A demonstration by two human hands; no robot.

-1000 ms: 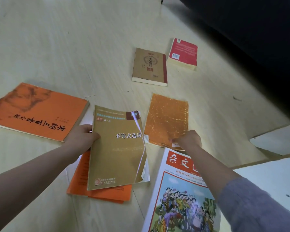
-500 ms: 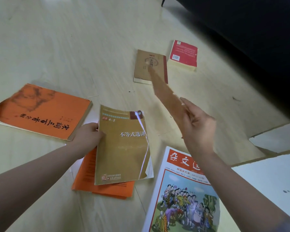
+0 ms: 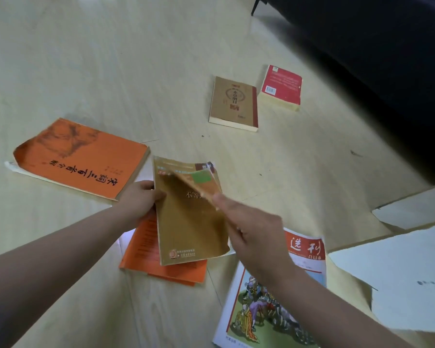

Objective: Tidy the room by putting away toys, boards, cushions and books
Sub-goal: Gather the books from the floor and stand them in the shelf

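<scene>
Fingers (image 3: 147, 185) on our left hand (image 3: 140, 200) are curling round the left edge of the tan-gold softcover textbook (image 3: 186, 229), thumb pressing on top. We're keeping it over the flat orange booklets (image 3: 158, 264) lying on the pale wood-look floor (image 3: 86, 59). Our right hand (image 3: 254, 239) is pinching the thin coppery-orange pamphlet (image 3: 199, 183) by its edge. It's hanging tilted over the textbook's cover, flopping like cheap soft paper.

So we're only building a stack here, and nothing is looking put away yet imo. Lots is lying around waiting:
- the big orange paperback with black brush lettering (image 3: 81, 159), one corner curling
- the matte brown paperback (image 3: 232, 104)
- the chunky red paperback (image 3: 281, 87), its page block showing yellowish
- the glossy cartoon-cover magazine (image 3: 274, 315)
- the flat white boards (image 3: 409, 270), showing raw brown edges
</scene>
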